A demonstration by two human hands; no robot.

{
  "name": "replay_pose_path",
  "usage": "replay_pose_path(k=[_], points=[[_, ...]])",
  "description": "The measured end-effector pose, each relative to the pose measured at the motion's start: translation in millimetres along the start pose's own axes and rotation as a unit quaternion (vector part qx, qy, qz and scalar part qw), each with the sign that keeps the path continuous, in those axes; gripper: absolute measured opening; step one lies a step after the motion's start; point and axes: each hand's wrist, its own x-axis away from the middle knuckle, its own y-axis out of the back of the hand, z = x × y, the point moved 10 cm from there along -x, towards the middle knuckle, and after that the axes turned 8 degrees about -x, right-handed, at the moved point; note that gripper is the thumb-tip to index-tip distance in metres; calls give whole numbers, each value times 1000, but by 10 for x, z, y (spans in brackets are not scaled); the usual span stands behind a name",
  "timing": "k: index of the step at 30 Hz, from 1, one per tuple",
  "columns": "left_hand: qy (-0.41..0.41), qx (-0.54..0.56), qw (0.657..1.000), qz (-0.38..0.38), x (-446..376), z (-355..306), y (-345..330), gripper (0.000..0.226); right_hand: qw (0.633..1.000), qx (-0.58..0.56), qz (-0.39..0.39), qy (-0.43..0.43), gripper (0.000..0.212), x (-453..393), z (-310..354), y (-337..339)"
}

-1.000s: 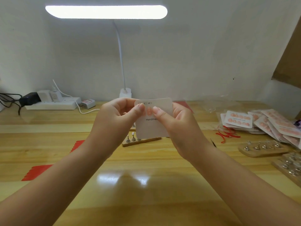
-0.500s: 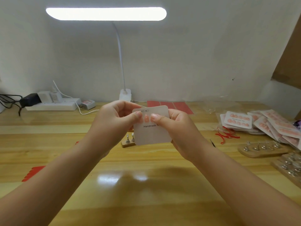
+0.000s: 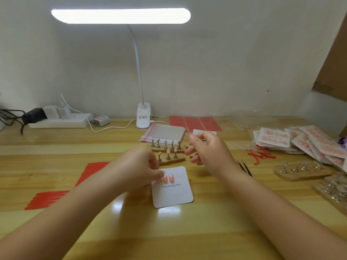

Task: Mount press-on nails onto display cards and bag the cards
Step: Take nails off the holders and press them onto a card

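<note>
- A white display card [image 3: 172,192] printed "Handmade Nail" lies flat on the wooden table [image 3: 169,237], nearest the person, with two pink press-on nails [image 3: 167,178] side by side near its top edge.
- The left hand [image 3: 139,166] rests at the card's upper left corner, fingertips curled down onto the card beside the nails; whether it pinches the card I cannot tell.
- The right hand [image 3: 204,147] hovers above the table, off the card, fingers loosely curled and holding nothing.
- Beyond the card stands a wooden nail stand [image 3: 170,158] with two pink nails on its pegs.
- Farther back lies a stack of clear bags [image 3: 165,133]; bagged cards [image 3: 293,141] pile up at far right.
</note>
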Motion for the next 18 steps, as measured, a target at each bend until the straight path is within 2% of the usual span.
replay_pose_path(k=[2, 6, 8, 11, 15, 18], points=[[-6, -63, 996, -55, -1, 9, 82, 25, 999, 50, 0, 20, 18, 19, -5, -12], [-11, -37, 979, -202, 5, 59, 305, 36, 990, 133, 18, 43, 20, 52, -37, -95], [9, -45, 980, -194, -74, 170, 218, 51, 984, 169, 25, 49, 18, 54, -72, -133], [18, 0, 993, -114, -193, 327, -72, 64, 976, 209, 28, 63, 15, 55, -114, -167], [-45, 82, 987, -132, -194, 306, -101, 46, 968, 231, 28, 91, 11, 63, -125, -209], [-83, 123, 977, -150, -137, 211, -53, 43, 967, 232, 35, 99, 13, 66, -153, -246]])
